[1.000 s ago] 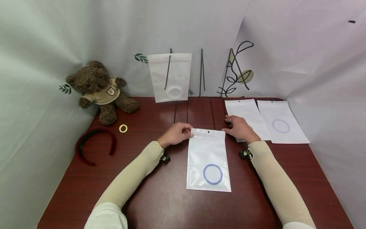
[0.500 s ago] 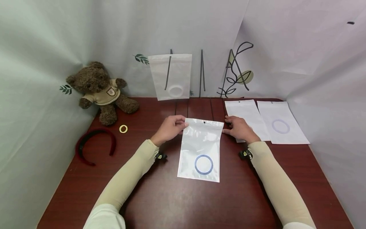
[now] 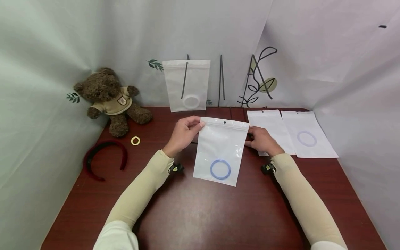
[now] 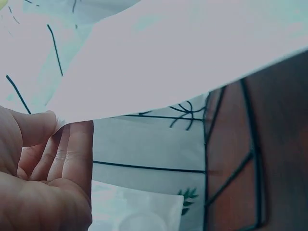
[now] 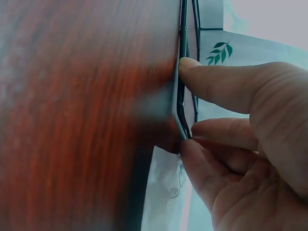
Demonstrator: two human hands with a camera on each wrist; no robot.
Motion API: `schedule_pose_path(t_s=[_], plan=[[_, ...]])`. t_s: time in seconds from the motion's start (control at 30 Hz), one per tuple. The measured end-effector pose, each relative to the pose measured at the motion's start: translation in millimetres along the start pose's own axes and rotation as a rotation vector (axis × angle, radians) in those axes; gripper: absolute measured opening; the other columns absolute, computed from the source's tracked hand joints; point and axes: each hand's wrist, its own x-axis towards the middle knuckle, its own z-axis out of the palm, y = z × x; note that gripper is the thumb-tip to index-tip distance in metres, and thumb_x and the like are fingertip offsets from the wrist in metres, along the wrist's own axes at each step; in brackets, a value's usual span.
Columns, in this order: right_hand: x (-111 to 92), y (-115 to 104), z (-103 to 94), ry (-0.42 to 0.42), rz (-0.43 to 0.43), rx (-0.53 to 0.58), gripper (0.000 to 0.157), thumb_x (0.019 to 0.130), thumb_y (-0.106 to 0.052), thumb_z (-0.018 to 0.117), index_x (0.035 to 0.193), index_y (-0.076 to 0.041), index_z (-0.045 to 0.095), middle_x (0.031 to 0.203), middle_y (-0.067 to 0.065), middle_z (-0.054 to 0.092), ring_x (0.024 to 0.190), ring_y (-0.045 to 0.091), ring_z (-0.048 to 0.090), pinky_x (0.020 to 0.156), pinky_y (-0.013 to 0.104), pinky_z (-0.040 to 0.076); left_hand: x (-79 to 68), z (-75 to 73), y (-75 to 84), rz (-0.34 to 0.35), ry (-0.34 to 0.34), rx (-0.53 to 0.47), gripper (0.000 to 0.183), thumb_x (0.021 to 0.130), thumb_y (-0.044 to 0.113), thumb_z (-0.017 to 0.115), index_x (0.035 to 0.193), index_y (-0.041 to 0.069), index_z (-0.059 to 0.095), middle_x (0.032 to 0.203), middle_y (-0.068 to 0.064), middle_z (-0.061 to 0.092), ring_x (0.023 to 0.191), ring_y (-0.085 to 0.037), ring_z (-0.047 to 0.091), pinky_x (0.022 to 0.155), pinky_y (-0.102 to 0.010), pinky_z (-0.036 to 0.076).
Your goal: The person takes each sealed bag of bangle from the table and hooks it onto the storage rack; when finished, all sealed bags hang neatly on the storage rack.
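In the head view, a white zip bag with a blue ring showing through near its bottom is raised over the table. My left hand pinches its top left corner between thumb and fingers, also seen in the left wrist view. My right hand is at the bag's upper right side, in front of two flat white bags. The right wrist view has its thumb and fingers gripping the corner of a black wire rack low at the tabletop. From the rack's left hook hangs another white bag.
Two white bags, one left and one right, lie at the back right. On the left are a teddy bear, a dark red headband and a small yellow ring. White curtains enclose the table.
My left hand has lifted the bag off the table, moving it up and away toward the rack. My right hand has stayed in place, and the bag's right corner has come away from its fingertips.
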Motion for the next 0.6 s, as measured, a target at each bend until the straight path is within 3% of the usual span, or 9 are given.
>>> schedule_pose_path(t_s=[0.17, 0.37, 0.6], plan=[[-0.7, 2.9, 0.9, 0.037, -0.010, 0.014, 0.038, 0.092, -0.023, 0.081, 0.121, 0.000, 0.075, 0.126, 0.019, 0.069, 0.118, 0.039, 0.065, 0.106, 0.058, 0.051, 1.1, 2.0, 10.9, 0.070, 0.045, 0.009, 0.019, 0.103, 0.021, 0.072, 0.114, 0.006, 0.078, 0.106, -0.013, 0.080, 0.084, -0.013, 0.074, 0.078, -0.041, 0.065], [-0.2, 5.6, 3.6, 0.066, -0.013, 0.038, 0.027, 0.089, -0.026, 0.083, 0.104, -0.005, 0.075, 0.097, 0.011, 0.066, 0.089, 0.028, 0.060, 0.086, 0.047, 0.051, 5.2, 4.9, 23.0, 0.107, 0.106, -0.052, 0.020, 0.102, 0.017, 0.073, 0.115, 0.003, 0.078, 0.110, -0.021, 0.079, 0.089, -0.011, 0.074, 0.078, -0.023, 0.059], [-1.8, 2.8, 3.3, 0.064, -0.003, 0.075, 0.034, 0.087, -0.031, 0.085, 0.114, -0.013, 0.072, 0.078, 0.003, 0.057, 0.073, 0.020, 0.051, 0.071, 0.036, 0.040, 12.8, 5.1, 39.6, 0.136, 0.178, -0.091, 0.023, 0.101, 0.014, 0.072, 0.117, -0.003, 0.077, 0.110, -0.020, 0.078, 0.095, -0.008, 0.072, 0.083, -0.022, 0.056]])
